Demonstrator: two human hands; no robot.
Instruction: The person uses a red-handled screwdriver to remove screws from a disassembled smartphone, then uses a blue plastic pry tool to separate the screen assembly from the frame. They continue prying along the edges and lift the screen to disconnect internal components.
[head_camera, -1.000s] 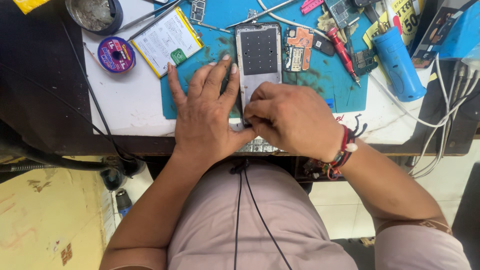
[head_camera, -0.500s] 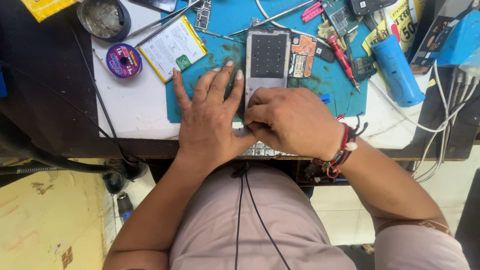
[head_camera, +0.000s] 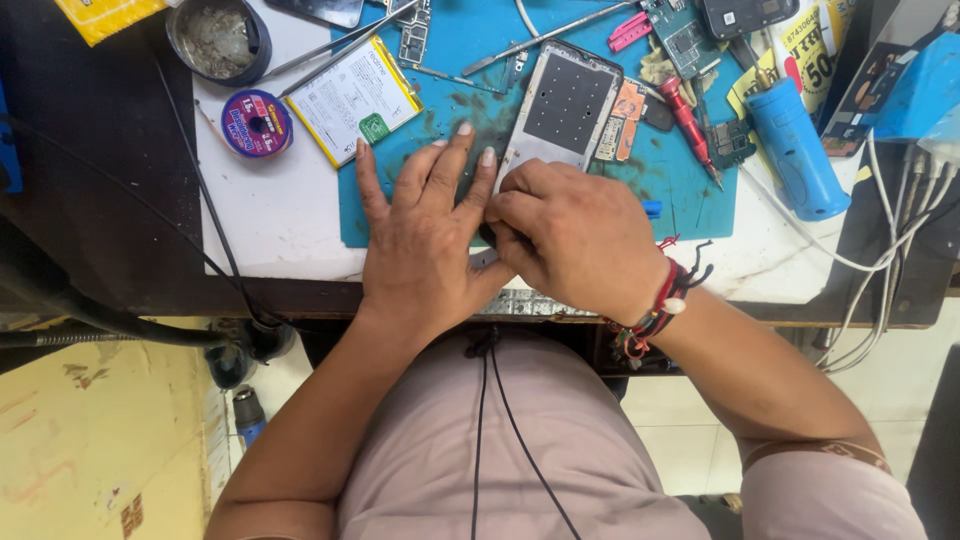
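Note:
An opened phone frame (head_camera: 562, 112), grey with a dark perforated panel, lies on a blue work mat (head_camera: 690, 195). My left hand (head_camera: 425, 240) rests flat on the mat beside the frame's lower left corner, fingers spread. At the frame's near end my right hand (head_camera: 575, 240) is curled, its fingertips pinched at the frame's lower edge; anything held between them is hidden. A red and black thread bracelet (head_camera: 665, 300) circles the right wrist.
A flat phone battery (head_camera: 352, 98), a purple solder spool (head_camera: 256, 123) and a round metal tin (head_camera: 218, 38) lie to the left. Tweezers (head_camera: 560, 38), a red screwdriver (head_camera: 692, 125), circuit boards (head_camera: 684, 35), a blue cylinder tool (head_camera: 797, 152) and white cables (head_camera: 890, 215) crowd the right.
The view has shifted, so the bench sits lower and more rightward in frame. Both hands stay at the phone frame's near end; the right fingers have shifted slightly at its edge.

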